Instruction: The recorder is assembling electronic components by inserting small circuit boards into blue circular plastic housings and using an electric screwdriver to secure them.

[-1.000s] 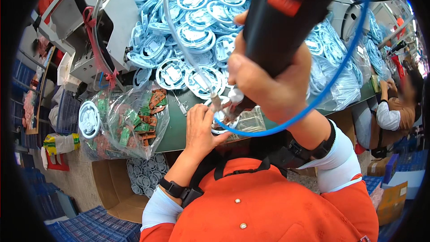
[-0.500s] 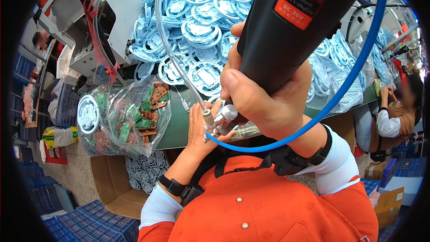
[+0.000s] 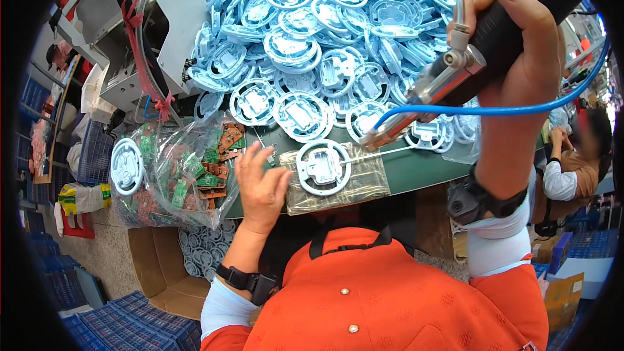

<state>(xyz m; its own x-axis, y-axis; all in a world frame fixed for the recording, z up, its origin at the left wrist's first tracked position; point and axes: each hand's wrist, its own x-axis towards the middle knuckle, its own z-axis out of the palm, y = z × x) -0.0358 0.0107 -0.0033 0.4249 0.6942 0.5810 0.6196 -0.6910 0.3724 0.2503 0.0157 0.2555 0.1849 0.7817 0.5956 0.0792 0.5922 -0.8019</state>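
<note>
Wheel point(image 3: 324, 167) flat on the near taped pad point(image 3: 374, 185).
Black power driver point(image 3: 497, 44) gripped in my right hand point(image 3: 539, 42), far right; left hand point(image 3: 260, 188) spread, empty, just left of the wheel. I'd pin the rim and set the tip point(image 3: 372, 141) square.

Can see blue crates point(image 3: 140, 325) at lower left of frame, yellow bag point(image 3: 91, 199) mid-left, co-worker point(image 3: 583, 172) far right.

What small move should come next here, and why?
Probably the left hand should close on the rim of the light-blue round part: the hand looks empty just left of it, while the right hand holds the black tool off to the right.
</note>
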